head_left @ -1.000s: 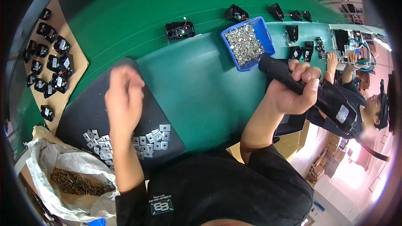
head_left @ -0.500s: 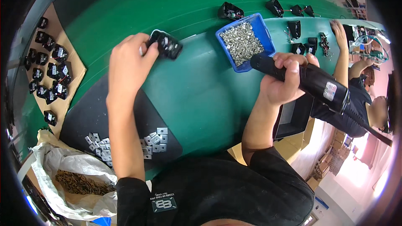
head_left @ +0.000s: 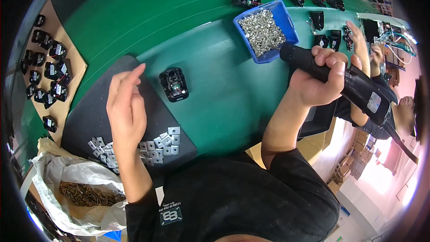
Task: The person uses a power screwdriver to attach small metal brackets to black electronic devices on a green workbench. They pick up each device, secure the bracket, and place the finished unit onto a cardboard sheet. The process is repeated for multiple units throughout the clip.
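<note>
We are working at a green desk (head_left: 134,13). Our left hand (head_left: 125,107) is hovering empty, grip wide, near the black part (head_left: 174,84) lying on the mat (head_left: 94,107); our right hand (head_left: 320,83) is gripping the screwdriver (head_left: 340,83); fastening is not yet begun.

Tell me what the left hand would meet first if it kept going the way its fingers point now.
The left hand is open, fingers aimed up and slightly right over the dark mat. Continuing that way, it likely passes just left of the small black part and reaches bare green belt. Height above the mat is unclear.
</note>
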`<control>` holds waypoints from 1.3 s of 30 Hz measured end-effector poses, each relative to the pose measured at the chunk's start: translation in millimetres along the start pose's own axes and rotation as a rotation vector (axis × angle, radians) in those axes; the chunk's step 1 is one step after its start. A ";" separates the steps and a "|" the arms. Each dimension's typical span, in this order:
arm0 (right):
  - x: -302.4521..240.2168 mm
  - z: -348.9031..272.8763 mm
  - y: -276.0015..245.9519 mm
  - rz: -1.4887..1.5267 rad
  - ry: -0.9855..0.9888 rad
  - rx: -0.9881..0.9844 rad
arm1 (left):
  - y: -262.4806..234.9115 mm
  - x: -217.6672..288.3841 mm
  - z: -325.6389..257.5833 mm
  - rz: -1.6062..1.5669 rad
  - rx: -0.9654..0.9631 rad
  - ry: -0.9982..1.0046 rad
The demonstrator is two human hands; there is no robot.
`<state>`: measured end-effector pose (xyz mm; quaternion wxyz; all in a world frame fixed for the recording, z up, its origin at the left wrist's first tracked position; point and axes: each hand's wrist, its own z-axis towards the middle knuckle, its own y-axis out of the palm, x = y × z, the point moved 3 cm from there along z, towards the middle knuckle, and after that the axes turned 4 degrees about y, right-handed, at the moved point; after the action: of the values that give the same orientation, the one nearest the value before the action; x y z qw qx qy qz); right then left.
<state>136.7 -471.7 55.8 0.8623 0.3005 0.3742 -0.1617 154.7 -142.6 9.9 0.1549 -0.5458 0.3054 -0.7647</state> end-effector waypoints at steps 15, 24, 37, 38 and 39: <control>9.8 1.3 11.5 -0.138 -0.019 -0.001 | -11.7 -11.7 -35.9 0.419 0.104 -0.020; 10.2 2.5 9.4 -0.034 -0.009 0.008 | -7.5 -10.9 -32.5 -0.038 0.111 -0.379; -21.8 -6.2 4.3 0.163 0.151 -0.175 | 17.6 13.7 1.1 0.011 -0.026 -0.012; -23.0 -9.1 6.4 0.184 0.170 -0.193 | 20.2 12.8 2.2 0.021 -0.016 0.010; -23.0 -12.0 8.9 0.204 0.188 -0.209 | 22.6 11.8 3.4 0.030 -0.006 0.033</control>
<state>119.3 -456.0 69.9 0.8620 0.2593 0.4356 -0.0044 151.5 -167.7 5.0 0.1599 -0.5291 0.3185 -0.7701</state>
